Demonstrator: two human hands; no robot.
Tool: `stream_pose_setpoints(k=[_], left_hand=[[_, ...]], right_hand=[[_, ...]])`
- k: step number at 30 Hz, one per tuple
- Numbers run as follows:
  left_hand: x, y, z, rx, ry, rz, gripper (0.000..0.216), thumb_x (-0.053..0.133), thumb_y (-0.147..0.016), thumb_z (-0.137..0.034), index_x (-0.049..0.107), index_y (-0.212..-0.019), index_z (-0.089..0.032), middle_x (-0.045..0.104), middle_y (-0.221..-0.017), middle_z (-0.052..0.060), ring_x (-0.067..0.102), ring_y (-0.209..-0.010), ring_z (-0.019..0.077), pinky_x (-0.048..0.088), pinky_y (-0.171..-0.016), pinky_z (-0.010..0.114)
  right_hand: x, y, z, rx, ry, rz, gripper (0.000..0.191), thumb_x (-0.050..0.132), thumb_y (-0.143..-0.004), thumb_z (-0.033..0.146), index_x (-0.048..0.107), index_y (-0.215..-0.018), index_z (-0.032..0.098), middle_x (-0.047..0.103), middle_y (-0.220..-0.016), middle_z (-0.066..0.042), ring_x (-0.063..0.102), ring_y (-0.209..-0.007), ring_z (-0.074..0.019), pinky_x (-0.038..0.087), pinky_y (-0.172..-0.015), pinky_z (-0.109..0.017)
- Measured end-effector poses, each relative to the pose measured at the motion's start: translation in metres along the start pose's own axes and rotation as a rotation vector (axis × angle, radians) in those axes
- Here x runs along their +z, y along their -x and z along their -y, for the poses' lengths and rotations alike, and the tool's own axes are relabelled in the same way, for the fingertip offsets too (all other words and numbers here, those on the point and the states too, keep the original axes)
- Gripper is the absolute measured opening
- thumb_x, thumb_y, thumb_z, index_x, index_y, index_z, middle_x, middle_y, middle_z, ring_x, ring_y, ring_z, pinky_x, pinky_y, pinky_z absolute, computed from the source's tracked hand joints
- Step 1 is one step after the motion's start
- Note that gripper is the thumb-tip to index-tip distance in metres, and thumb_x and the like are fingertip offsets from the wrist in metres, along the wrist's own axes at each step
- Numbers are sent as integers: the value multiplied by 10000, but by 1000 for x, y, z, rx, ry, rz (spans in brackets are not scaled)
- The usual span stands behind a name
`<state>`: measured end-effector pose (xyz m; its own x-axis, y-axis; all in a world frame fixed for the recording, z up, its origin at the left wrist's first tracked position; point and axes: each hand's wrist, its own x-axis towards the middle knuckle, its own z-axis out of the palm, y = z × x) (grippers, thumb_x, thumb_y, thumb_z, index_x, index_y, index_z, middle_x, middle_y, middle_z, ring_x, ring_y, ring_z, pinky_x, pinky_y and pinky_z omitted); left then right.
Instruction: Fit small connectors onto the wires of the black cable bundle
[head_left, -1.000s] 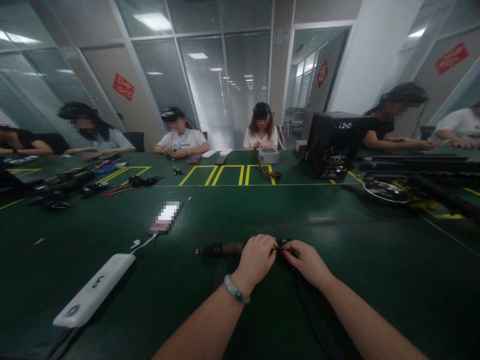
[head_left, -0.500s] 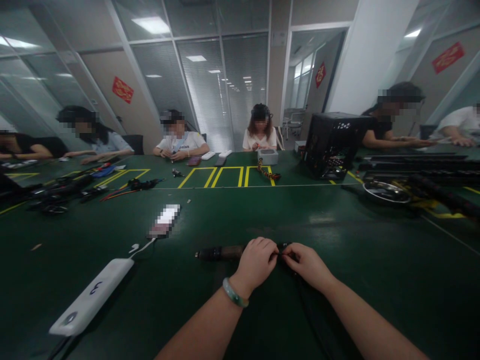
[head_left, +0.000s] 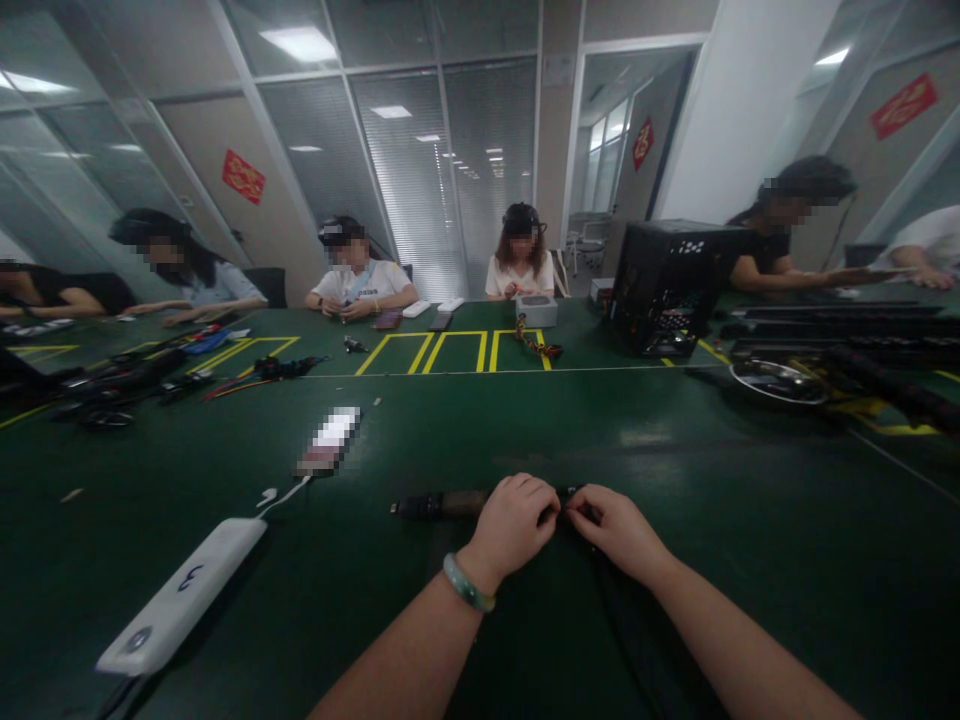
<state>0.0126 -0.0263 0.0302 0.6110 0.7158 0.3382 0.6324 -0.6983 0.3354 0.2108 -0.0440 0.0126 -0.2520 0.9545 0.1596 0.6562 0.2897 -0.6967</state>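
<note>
Cylinder [head_left: 442, 506] left of, and partly behind, the curled left hand [head_left: 516, 522], whether pinching anything impossible to tell.

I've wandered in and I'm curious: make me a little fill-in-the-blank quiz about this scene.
1. In the picture, between the exposed end of the dark cylindrical object and the right hand comes the ____ hand.
2. The bangle is mostly pale ____.
3. The tape outlines on the table are ____.
4. In the picture, the black computer case stands to the ____ of the grey box.

Missing words: left; green; yellow; right.
</note>
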Motion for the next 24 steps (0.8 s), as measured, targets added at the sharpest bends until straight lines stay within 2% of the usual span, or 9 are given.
stream_pose_setpoints(k=[12,19,24], left_hand=[[10,0,-4,-93,-55,-33,167,589,-851,-136,570,-995,-218,602,-1003,20,533,-961,212,421,-840,356],[10,0,-2,-91,-68,-20,139,597,-858,-152,566,-977,-218,600,-987,5,533,-947,198,422,-821,345],[9,0,-2,-77,-75,-18,119,598,-872,-174,581,-979,-223,610,-993,10,532,-962,197,414,-841,341]], right_hand=[[3,-1,-2,11,105,10,81,550,-828,193,613,-784,220,591,-781,5,547,-724,-164,397,-642,-267],[2,-1,0,22,123,27,85,545,-834,194,619,-803,223,597,-803,6,553,-731,-160,394,-645,-266],[7,-2,-2,14,179,-11,71,551,-818,173,594,-775,212,574,-781,12,545,-721,-153,377,-646,-260]])
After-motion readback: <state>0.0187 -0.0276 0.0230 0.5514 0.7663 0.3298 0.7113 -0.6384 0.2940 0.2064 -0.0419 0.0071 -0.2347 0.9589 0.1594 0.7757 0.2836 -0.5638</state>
